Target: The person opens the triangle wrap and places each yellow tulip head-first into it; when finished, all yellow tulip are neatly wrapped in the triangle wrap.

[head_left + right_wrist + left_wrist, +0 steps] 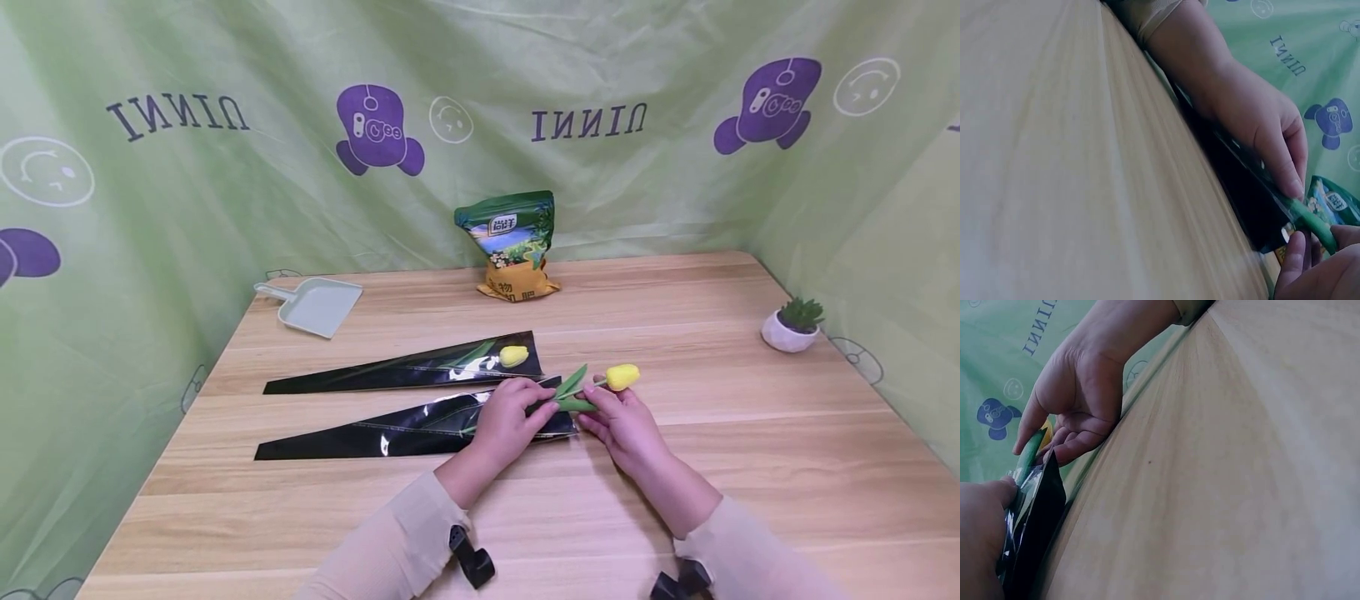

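A yellow tulip with green leaves lies with its stem partly inside a black, clear-fronted flower sleeve; bloom and leaf tips stick out of the wide end. My left hand pinches the sleeve at that mouth, its thumb beside the leaves. With thumb and fingers, my right hand holds the tulip just below the bloom, around stem and leaf. In the right wrist view, a green leaf runs between both hands. The left wrist view shows the sleeve's black edge raised between them.
Behind lies a second black sleeve holding another yellow tulip. A pale dustpan sits at the back left, a green and yellow soil bag stands at the back, and a small potted succulent is at the right edge.
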`<state>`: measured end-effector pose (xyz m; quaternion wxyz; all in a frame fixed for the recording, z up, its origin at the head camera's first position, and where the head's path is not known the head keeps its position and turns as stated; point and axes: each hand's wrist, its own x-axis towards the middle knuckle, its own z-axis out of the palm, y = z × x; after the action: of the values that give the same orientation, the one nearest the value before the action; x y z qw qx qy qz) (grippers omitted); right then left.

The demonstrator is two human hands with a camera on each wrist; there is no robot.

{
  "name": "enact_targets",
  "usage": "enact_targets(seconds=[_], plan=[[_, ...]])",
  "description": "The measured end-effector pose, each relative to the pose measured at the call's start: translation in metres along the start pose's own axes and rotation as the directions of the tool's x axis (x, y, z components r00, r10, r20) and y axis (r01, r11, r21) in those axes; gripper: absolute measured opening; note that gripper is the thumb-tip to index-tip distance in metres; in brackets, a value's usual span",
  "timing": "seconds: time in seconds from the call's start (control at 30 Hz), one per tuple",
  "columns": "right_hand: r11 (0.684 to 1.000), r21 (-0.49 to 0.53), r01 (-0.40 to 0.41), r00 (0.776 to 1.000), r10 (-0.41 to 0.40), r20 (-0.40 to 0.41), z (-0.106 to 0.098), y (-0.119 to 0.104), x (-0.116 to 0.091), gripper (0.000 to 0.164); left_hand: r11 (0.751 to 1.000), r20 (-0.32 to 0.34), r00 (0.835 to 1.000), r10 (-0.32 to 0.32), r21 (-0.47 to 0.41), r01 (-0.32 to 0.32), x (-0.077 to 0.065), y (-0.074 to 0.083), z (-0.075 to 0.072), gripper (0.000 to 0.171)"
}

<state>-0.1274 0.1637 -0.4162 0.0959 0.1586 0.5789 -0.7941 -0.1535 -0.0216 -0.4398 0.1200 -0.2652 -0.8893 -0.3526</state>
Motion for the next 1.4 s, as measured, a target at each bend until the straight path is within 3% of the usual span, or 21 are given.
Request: enact_targets(seconds=[0.1, 0.33, 0.4, 0.5, 0.6, 0.67, 0.77, 0.9, 1.0, 1.3, 1.4], plan=[[0.999, -0.046, 0.02, 0.998, -0.017, 0.056, -0.009, -0.002, 0.001, 0.055, 1.0, 0.001, 1.0, 0.003, -0.004, -0.003, 0.0, 0.0, 0.0, 0.025], [0.976, -0.21, 0.062, 0.97, -0.008, 0.245, -0.044, -0.014, 0.011, 0.055, 1.0, 0.009, 1.0, 0.004, 0.003, -0.004, -0.001, 0.001, 0.0, 0.025], [0.948, -0.308, 0.081, 0.963, 0.005, 0.268, -0.054, -0.019, 0.016, 0.062, 1.0, 0.013, 1.0, 0.001, 0.005, -0.001, -0.001, 0.001, 0.0, 0.024], [0.87, -0.475, 0.134, 0.959, 0.006, 0.282, -0.067, -0.027, 0.023, 0.067, 1.0, 0.019, 1.0, -0.001, 0.001, 0.001, -0.002, 0.001, 0.0, 0.024], [0.805, -0.566, 0.179, 0.949, 0.01, 0.314, -0.077, -0.034, 0.029, 0.068, 1.0, 0.023, 1.0, 0.001, -0.004, -0.001, -0.002, 0.0, 0.001, 0.024], [0.788, -0.582, 0.2, 0.936, 0.022, 0.351, -0.082, -0.038, 0.032, 0.069, 1.0, 0.025, 1.0, 0.004, -0.005, -0.004, -0.002, 0.0, 0.001, 0.025], [0.792, -0.568, 0.223, 0.91, 0.04, 0.412, -0.089, -0.043, 0.035, 0.064, 1.0, 0.03, 1.0, 0.006, 0.001, -0.006, -0.002, 0.0, 0.002, 0.025], [0.785, -0.571, 0.24, 0.889, 0.058, 0.454, -0.09, -0.046, 0.038, 0.057, 1.0, 0.035, 0.999, 0.003, 0.015, -0.003, -0.002, 0.0, 0.002, 0.025], [0.763, -0.597, 0.247, 0.886, 0.072, 0.459, -0.086, -0.044, 0.04, 0.055, 1.0, 0.038, 0.999, 0.001, 0.021, -0.002, -0.001, 0.0, 0.001, 0.025], [0.676, -0.678, 0.289, 0.887, 0.078, 0.456, -0.06, -0.035, 0.041, 0.052, 0.999, 0.035, 0.999, 0.011, 0.03, -0.012, 0.0, 0.001, 0.0, 0.024], [0.624, -0.715, 0.315, 0.896, 0.052, 0.44, -0.054, -0.034, 0.041, 0.048, 1.0, 0.041, 0.999, -0.003, 0.018, 0.003, 0.0, 0.0, 0.001, 0.024]])
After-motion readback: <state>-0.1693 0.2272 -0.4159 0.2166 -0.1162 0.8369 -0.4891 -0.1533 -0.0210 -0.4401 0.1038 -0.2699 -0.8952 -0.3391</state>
